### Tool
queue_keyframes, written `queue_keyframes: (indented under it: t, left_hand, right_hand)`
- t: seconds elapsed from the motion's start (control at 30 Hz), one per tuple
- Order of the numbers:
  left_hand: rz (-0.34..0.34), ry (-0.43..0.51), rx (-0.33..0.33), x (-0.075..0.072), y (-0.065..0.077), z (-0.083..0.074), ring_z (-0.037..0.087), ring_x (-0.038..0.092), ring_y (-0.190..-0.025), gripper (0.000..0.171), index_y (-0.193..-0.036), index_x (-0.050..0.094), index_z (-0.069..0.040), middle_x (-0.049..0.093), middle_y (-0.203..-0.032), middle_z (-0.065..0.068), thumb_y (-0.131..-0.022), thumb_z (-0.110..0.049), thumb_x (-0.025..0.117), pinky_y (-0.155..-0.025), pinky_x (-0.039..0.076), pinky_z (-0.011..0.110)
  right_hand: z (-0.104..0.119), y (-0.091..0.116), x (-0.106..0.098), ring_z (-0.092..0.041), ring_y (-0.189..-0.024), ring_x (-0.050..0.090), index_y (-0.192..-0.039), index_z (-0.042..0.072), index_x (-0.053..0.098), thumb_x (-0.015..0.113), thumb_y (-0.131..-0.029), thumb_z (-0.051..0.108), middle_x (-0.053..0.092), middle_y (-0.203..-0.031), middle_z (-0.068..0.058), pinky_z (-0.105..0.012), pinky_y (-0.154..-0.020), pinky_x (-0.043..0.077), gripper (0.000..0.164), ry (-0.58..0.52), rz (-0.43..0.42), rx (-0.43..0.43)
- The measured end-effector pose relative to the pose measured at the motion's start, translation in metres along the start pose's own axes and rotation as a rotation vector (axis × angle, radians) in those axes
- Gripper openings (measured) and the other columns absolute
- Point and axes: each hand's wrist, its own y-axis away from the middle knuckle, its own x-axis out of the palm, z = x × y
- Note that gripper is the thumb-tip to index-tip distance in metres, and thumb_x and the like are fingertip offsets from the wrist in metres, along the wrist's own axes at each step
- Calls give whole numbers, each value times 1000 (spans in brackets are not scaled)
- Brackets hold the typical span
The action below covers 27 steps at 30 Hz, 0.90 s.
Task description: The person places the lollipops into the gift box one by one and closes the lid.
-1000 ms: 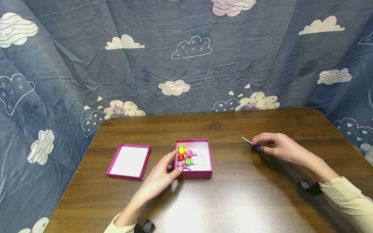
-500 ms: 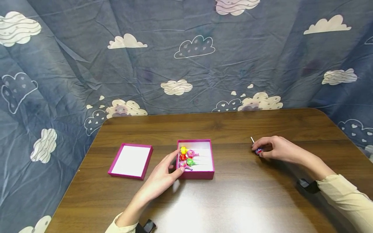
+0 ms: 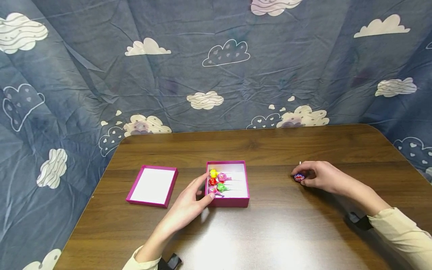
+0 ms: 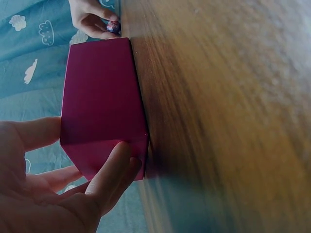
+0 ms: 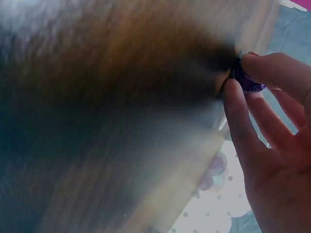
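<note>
My left hand [image 3: 188, 204] holds the left side of an open magenta box [image 3: 228, 202], its thumb at the near corner and its index finger at the left rim. In the left wrist view, other fingers rest against the box's outer left wall. Inside lie several wrapped lollipops, among them a yellow one [image 3: 213, 173] and a green one [image 3: 221, 187], heads to the left. My right hand [image 3: 325, 177] pinches a dark purple-blue lollipop [image 3: 299, 177] low over the table, to the right of the box. The fingers hide most of its white stick.
A magenta lid [image 3: 152, 186] lies with its white inside up, left of the box. The brown wooden table [image 3: 263, 232] ends at the back against a blue cloud-patterned cloth [image 3: 175, 78].
The lollipop has turned in my right hand: its stick pointed to the upper left and now points away, its head facing me. My left hand stays on the box.
</note>
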Motion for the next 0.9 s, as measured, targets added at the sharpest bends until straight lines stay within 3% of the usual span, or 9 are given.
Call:
queue_keyframes:
  t: [0.17, 0.4, 0.6, 0.9]
  left_hand:
    - [-3, -7, 0, 0, 0, 1, 27, 56, -114, 66, -152, 39, -22, 43, -149, -1, -92, -30, 66, -91, 45, 49]
    - [-11, -8, 4, 1, 0, 0, 26, 56, -114, 66, -152, 40, -22, 44, -148, -1, -92, -30, 66, -92, 45, 50]
    - [-7, 1, 7, 1, 1, -1, 26, 57, -113, 65, -152, 40, -21, 45, -148, 0, -92, -28, 66, -93, 44, 50]
    - [-1, 10, 11, 0, 0, 0, 27, 57, -114, 65, -152, 39, -21, 44, -149, 1, -93, -28, 65, -92, 45, 49]
  right_hand:
    - [6, 1, 3, -9, -82, 58, -105, 19, 74, 82, -76, 8, 67, -96, 12, -33, -71, 47, 32, 22, 8, 30]
    - [12, 1, 9, -5, -74, 56, -103, 18, 74, 84, -77, 13, 63, -86, 14, -26, -65, 45, 29, -22, 9, 39]
    - [15, 0, 13, -6, -72, 55, -103, 18, 72, 80, -82, 21, 65, -85, 12, -25, -62, 44, 23, -140, 44, 27]
    - [15, -3, 13, -9, -67, 54, -101, 14, 69, 74, -89, 16, 65, -79, 6, -25, -56, 43, 13, -311, 21, 26]
